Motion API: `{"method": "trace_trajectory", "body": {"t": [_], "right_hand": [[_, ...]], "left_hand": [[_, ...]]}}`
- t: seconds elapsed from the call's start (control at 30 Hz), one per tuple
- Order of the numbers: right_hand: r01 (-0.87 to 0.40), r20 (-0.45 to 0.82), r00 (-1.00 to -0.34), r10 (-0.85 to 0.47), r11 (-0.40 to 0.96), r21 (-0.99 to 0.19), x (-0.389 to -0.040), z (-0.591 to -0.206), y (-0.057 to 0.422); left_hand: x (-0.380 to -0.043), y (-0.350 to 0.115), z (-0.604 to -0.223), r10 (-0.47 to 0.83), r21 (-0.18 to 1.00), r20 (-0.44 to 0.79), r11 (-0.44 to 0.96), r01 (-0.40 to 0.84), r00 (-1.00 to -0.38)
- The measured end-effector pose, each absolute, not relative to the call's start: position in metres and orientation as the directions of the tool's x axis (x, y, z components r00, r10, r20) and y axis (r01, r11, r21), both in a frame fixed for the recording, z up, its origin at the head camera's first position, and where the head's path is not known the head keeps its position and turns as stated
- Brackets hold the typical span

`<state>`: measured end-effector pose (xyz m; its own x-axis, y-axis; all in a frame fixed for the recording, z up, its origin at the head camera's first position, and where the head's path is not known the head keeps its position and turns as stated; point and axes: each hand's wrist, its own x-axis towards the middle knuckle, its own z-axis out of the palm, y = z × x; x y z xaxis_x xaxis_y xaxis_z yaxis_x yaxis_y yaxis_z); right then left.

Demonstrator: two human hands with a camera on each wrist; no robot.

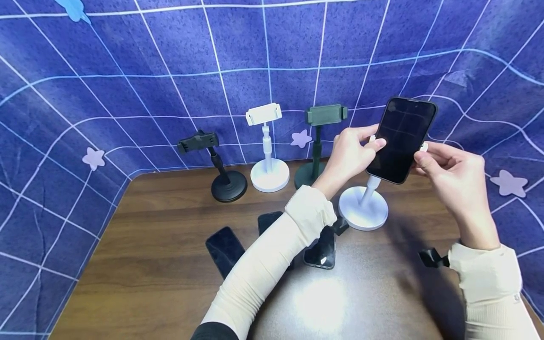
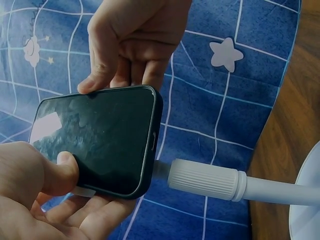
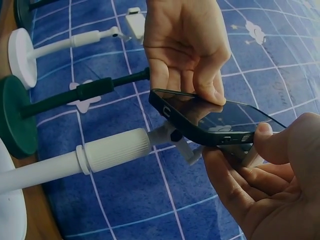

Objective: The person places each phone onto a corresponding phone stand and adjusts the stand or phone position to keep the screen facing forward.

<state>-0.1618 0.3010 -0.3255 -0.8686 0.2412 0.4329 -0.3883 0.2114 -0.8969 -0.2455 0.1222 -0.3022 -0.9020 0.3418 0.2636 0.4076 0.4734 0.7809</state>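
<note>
A black smartphone (image 1: pixel 401 139) stands tilted in front of the head of a white phone stand (image 1: pixel 363 208). My left hand (image 1: pixel 350 153) holds its left side, thumb over the screen and fingers behind. At the opposite edge, my right hand (image 1: pixel 456 177) grips with thumb and curled fingers beside a white clamp end (image 1: pixel 423 147). In the right wrist view, part of the white clamp (image 3: pixel 252 157) shows beneath the phone by the right fingers. The phone hides most of the clamp, so how far it encloses the phone cannot be seen.
Behind stand a black phone stand (image 1: pixel 229 186), another white one (image 1: pixel 269 175) and a dark green one (image 1: pixel 316 153). Several dark phones lie on the wooden table (image 1: pixel 148 259), including one at left (image 1: pixel 224 248), partly under the left forearm. A blue patterned cloth (image 1: pixel 170 47) hangs behind.
</note>
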Motion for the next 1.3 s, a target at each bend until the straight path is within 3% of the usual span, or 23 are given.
{"method": "trace_trajectory", "body": {"t": [0.37,0.67,0.97,1.07,1.3], "right_hand": [[-0.362,0.427,-0.862,0.273,0.26,-0.895,-0.165,-0.325,0.302],[-0.422,0.439,-0.861,0.256,0.121,-0.898,-0.167,-0.328,0.303],[-0.398,0.464,-0.864,0.194,0.299,-0.867,-0.16,-0.342,0.299],[-0.36,0.463,-0.865,0.191,0.407,-0.84,-0.156,-0.351,0.298],[-0.354,0.463,-0.875,0.139,0.469,-0.809,-0.149,-0.37,0.292]], "left_hand": [[-0.245,0.126,-0.303,0.328,0.783,0.266,0.475,0.402,-0.906],[-0.245,0.128,-0.307,0.365,0.788,0.285,0.437,0.433,-0.886],[-0.241,0.125,-0.324,0.37,0.831,0.311,0.341,0.439,-0.876],[-0.239,0.123,-0.331,0.371,0.827,0.304,0.354,0.436,-0.878],[-0.232,0.114,-0.353,0.398,0.805,0.268,0.408,0.431,-0.877]]}}
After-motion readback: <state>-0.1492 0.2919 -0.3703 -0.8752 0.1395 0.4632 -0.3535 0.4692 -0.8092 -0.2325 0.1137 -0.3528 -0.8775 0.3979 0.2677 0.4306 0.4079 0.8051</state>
